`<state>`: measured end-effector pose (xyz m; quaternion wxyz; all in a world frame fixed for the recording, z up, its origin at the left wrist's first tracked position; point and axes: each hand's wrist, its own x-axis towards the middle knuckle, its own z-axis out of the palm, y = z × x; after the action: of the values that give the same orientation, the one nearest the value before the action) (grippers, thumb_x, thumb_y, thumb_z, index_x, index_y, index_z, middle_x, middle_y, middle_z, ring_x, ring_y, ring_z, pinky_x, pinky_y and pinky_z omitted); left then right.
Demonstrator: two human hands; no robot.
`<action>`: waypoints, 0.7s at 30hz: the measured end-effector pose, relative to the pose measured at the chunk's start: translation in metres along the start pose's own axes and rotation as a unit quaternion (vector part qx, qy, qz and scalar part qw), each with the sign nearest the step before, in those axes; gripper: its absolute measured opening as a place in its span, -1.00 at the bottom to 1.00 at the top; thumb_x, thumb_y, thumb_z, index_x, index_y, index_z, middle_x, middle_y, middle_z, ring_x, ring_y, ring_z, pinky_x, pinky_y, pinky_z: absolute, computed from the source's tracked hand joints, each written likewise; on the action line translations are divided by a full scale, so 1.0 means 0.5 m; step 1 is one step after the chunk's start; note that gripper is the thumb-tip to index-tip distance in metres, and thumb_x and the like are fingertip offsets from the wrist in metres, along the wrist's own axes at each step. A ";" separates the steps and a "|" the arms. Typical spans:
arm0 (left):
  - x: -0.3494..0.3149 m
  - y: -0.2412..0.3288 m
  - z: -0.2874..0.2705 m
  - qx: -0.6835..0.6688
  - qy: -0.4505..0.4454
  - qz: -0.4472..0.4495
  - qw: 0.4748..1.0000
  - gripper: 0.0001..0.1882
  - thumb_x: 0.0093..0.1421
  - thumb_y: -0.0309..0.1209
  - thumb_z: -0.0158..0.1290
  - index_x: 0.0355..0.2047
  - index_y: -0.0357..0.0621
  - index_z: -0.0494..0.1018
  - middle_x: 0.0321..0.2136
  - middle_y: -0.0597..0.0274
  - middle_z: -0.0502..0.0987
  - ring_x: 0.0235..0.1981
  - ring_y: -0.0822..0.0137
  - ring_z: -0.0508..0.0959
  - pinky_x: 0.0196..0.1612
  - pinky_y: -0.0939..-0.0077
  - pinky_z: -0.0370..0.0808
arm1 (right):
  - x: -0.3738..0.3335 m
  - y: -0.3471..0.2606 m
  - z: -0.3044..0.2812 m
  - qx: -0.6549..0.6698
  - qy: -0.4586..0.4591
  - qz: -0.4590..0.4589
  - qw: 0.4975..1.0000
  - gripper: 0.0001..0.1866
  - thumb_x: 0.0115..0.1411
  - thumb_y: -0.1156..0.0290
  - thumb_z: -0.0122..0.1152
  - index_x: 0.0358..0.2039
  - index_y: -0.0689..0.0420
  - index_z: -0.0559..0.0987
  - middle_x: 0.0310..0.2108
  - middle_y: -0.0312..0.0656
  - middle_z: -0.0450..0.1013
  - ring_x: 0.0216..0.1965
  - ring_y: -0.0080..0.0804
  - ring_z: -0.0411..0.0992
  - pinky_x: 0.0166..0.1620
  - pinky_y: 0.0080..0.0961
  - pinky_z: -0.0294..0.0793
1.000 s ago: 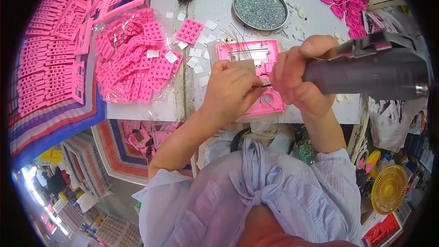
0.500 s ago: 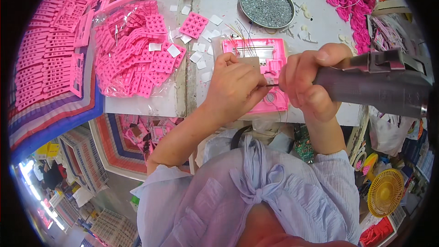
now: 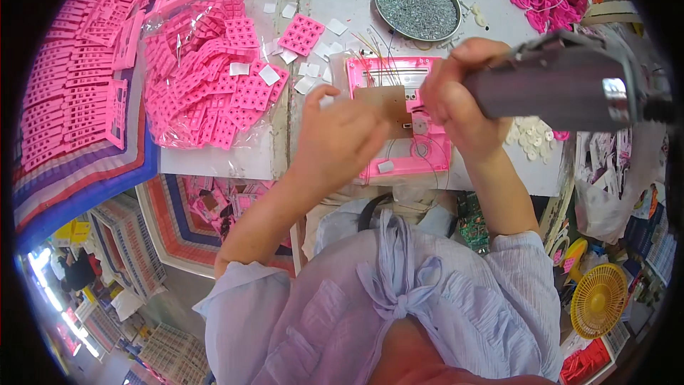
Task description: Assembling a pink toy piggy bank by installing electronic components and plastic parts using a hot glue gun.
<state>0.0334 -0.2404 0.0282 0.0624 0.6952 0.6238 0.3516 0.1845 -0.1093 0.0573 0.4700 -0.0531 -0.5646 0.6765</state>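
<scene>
- Right hand [image 3: 467, 103] wrapped around dark grey power driver [image 3: 548, 89], tip over the housing.
- Left hand [image 3: 338, 135] blurred, fingers curled, near brown board's left edge; can't tell if it pinches anything.
- Pink housing [image 3: 420, 165] flat on table [image 3: 499, 46] between hands, brown board [image 3: 385, 102] in it, wires sticking up.
- Beyond: round dish [image 3: 377, 4] of small metal pieces.
- Left: clear bag [image 3: 174, 135] of pink parts.

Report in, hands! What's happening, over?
Right hand: grip closed around dark power tool. Left hand: curled, blurred, contents unclear. Brown board over pink casing. In the way: thin wires, left hand hiding board's edge.
</scene>
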 end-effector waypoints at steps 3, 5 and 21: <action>-0.025 0.015 0.008 0.034 -0.025 0.016 0.999 -0.83 0.05 -0.36 0.31 -0.49 -0.03 0.50 -0.35 0.41 0.62 -0.29 0.42 0.60 0.02 0.22 0.28 | 0.004 0.017 0.013 -0.020 0.010 0.026 0.999 -0.63 0.16 0.72 0.25 -0.02 0.22 0.45 -0.56 -0.34 0.40 -0.62 -0.67 0.33 -0.56 -0.67 0.28; -0.034 0.018 0.012 0.042 -0.028 0.009 0.999 -0.82 0.04 -0.34 0.32 -0.50 -0.03 0.50 -0.32 0.42 0.62 -0.27 0.43 0.60 0.01 0.22 0.27 | 0.010 0.032 0.012 -0.070 0.000 0.010 0.997 -0.66 0.17 0.69 0.28 -0.05 0.21 0.47 -0.57 -0.35 0.40 -0.63 -0.68 0.33 -0.56 -0.67 0.27; -0.055 0.017 0.013 -0.010 -0.028 -0.053 0.998 -0.82 0.03 -0.38 0.29 -0.40 -0.01 0.49 -0.13 0.38 0.62 -0.09 0.39 0.59 0.22 0.02 0.15 | 0.008 0.036 0.022 -0.123 -0.055 0.021 0.991 -0.66 0.13 0.78 0.16 -0.11 0.20 0.37 -0.54 -0.18 0.41 -0.63 -0.55 0.35 -0.56 -0.58 0.39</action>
<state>0.0449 -0.2650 0.0167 0.1052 0.6703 0.6543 0.3339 0.1654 -0.1129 0.0486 0.4138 -0.0854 -0.6674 0.6132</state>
